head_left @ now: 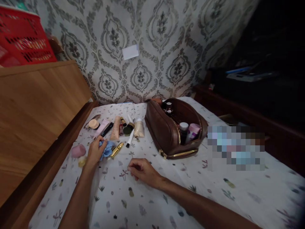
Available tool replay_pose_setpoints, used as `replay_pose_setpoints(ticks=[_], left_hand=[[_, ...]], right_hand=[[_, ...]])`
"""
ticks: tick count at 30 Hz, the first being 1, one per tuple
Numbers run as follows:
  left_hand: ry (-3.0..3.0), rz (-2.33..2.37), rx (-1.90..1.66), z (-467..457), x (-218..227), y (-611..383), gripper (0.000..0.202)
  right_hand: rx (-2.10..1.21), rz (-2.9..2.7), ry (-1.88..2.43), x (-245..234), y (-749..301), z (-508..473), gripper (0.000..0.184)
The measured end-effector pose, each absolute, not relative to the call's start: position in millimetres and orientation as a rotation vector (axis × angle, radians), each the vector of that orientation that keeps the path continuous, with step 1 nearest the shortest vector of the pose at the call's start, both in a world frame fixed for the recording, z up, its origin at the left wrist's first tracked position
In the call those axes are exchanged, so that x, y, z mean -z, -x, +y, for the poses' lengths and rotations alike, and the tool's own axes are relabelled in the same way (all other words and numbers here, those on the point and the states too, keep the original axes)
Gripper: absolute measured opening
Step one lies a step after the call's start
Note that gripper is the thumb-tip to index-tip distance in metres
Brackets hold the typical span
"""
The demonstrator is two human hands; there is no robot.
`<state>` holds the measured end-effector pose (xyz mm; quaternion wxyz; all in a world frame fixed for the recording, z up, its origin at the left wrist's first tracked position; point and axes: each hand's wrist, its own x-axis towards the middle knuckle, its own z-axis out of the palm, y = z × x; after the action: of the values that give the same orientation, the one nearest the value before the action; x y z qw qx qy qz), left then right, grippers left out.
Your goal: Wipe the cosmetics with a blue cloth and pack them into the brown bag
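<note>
A crumpled light-blue cloth (107, 150) is gripped under the bent fingers of the left hand (95, 151), forearm stretched forward, well left of the open brown leather bag (159, 130). A shiny gold tube (117, 150) can be seen just beside the cloth, same side of the bag. The right hand (145, 172) is held in front of the bag, fingers loosely curled; whether it's fully closed can't be told, tbh.
</note>
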<state>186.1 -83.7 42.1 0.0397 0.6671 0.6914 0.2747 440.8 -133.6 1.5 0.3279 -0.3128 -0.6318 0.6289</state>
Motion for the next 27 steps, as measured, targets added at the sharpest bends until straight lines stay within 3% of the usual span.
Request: replay_pose_setpoints(ticks=[8,14,19,21,24,27], left_hand=[[-2.108,1.968,-0.77,-81,-46,-183,0.042],[-2.301,2.101,-0.984,-90,-56,-193,0.036],[-2.608,1.632,-1.301,-113,-67,-238,0.017],[-2.669,1.388,-1.319,-123,-67,-260,0.011],[-2.673,1.13,-1.308,-133,-65,-284,0.01],[-2.613,1.041,-1.307,-137,-61,-292,0.011]], right_hand=[[-1.664,-1.615,0.832,0,-441,-134,0.016],[-1.542,-1.596,0.847,-1,-443,-133,0.007],[-1.367,-1.62,0.767,7,-443,-126,0.047],[-1.408,-1.578,0.716,10,-442,-124,0.046],[-1.59,-1.473,0.644,12,-440,-121,0.03],[-1.712,-1.427,0.598,12,-439,-119,0.031]])
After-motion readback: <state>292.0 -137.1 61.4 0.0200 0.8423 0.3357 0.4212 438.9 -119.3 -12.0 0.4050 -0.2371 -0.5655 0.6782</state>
